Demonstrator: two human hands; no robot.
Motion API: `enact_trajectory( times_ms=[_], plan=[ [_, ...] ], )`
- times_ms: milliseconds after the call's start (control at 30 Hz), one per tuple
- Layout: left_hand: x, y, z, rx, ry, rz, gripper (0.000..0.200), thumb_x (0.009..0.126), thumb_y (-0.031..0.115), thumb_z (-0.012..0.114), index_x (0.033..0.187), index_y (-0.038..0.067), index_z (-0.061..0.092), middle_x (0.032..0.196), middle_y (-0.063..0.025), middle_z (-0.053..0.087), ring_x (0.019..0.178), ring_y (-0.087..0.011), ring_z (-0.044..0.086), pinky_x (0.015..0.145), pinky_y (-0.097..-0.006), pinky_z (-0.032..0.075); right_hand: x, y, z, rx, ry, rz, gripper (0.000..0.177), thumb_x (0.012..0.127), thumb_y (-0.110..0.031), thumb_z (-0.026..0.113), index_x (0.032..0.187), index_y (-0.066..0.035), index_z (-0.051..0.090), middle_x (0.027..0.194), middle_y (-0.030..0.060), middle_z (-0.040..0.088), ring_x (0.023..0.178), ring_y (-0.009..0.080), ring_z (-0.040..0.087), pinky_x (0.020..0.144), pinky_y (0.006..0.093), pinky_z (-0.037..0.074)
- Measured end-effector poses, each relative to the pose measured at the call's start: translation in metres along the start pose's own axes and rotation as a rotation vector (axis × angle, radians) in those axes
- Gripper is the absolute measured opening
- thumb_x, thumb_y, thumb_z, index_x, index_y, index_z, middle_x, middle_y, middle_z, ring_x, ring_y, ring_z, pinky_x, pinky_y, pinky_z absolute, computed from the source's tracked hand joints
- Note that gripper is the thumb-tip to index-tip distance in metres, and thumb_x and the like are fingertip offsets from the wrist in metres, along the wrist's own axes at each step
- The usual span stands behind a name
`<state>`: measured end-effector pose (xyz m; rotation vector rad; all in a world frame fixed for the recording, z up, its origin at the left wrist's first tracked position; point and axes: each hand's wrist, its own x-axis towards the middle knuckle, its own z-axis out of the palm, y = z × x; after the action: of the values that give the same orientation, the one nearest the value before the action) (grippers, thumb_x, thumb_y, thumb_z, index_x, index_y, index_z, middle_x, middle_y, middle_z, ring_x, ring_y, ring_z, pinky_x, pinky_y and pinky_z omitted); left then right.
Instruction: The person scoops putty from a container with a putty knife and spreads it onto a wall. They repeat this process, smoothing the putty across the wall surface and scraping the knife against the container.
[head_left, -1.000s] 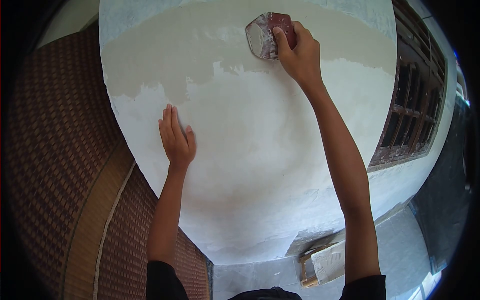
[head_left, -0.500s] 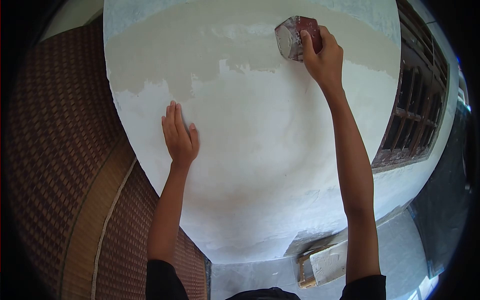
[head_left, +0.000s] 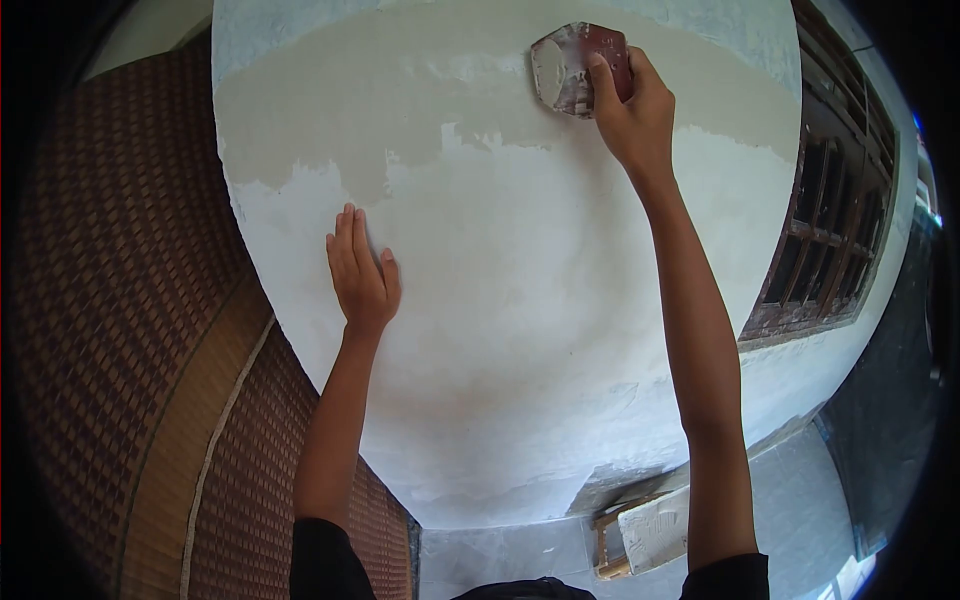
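Observation:
My right hand point(head_left: 637, 115) grips a putty knife point(head_left: 577, 70) with a dark red handle and a wide blade smeared with pale putty. The tool is against the upper part of the white wall point(head_left: 480, 300), over a band of greyish, damp-looking putty point(head_left: 320, 100) with a ragged lower edge. Lower and to the left, my left hand point(head_left: 362, 270) lies flat on the wall, fingers stretched upward and thumb apart, holding nothing. Its fingertips reach just under the putty's edge.
Woven brown matting point(head_left: 130, 250) borders the wall on the left. A dark wooden window with bars point(head_left: 825, 230) is set at the right. On the grey floor point(head_left: 500, 560) below, a putty-smeared board point(head_left: 655, 530) rests on a wooden frame point(head_left: 610, 568).
My right hand and the putty knife have shifted a little to the left and slightly up along the wall. My left hand stays almost where it was.

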<state>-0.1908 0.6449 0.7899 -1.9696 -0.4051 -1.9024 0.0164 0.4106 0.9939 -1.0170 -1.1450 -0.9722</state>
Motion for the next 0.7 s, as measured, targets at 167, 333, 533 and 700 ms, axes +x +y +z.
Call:
enact_trajectory(
  times_ms=[167, 333, 533, 700],
  plan=[
    [-0.001, -0.001, 0.000, -0.005, -0.010, 0.004, 0.056, 0.098, 0.016, 0.045, 0.149, -0.005, 0.034, 0.155, -0.0232, 0.035, 0.145, -0.0392, 0.032, 0.118, -0.0574, 0.021, -0.005, 0.003, 0.030, -0.137, -0.022, -0.160, 0.026, 0.092, -0.024, 0.065, 0.095, 0.001, 0.064, 0.074, 0.0155, 0.064, 0.070, 0.0303, 0.060, 0.067, 0.0419, 0.049],
    [-0.001, -0.001, 0.001, -0.001, -0.002, -0.005, 0.056, 0.099, 0.017, 0.044, 0.149, -0.006, 0.034, 0.155, -0.0235, 0.036, 0.145, -0.0395, 0.032, 0.118, -0.0571, 0.021, 0.002, 0.016, 0.003, -0.172, 0.127, 0.008, 0.026, 0.089, -0.023, 0.066, 0.094, 0.002, 0.064, 0.078, 0.0169, 0.068, 0.073, 0.0315, 0.062, 0.069, 0.0443, 0.051],
    [0.000, 0.001, 0.001, 0.002, 0.008, 0.001, 0.056, 0.099, 0.017, 0.043, 0.149, -0.006, 0.034, 0.154, -0.0236, 0.036, 0.145, -0.0398, 0.032, 0.118, -0.0570, 0.021, -0.012, -0.008, 0.022, 0.015, -0.006, -0.065, 0.027, 0.093, -0.026, 0.064, 0.098, 0.001, 0.064, 0.076, 0.0174, 0.065, 0.077, 0.0312, 0.062, 0.070, 0.0434, 0.050],
    [-0.001, -0.001, 0.001, 0.003, -0.005, 0.002, 0.056, 0.100, 0.017, 0.043, 0.150, -0.005, 0.033, 0.155, -0.0233, 0.035, 0.145, -0.0396, 0.032, 0.119, -0.0565, 0.021, -0.010, 0.013, 0.005, -0.109, 0.046, 0.056, 0.025, 0.092, -0.022, 0.064, 0.099, 0.002, 0.064, 0.079, 0.0181, 0.067, 0.079, 0.0318, 0.063, 0.074, 0.0434, 0.051]
  ],
)
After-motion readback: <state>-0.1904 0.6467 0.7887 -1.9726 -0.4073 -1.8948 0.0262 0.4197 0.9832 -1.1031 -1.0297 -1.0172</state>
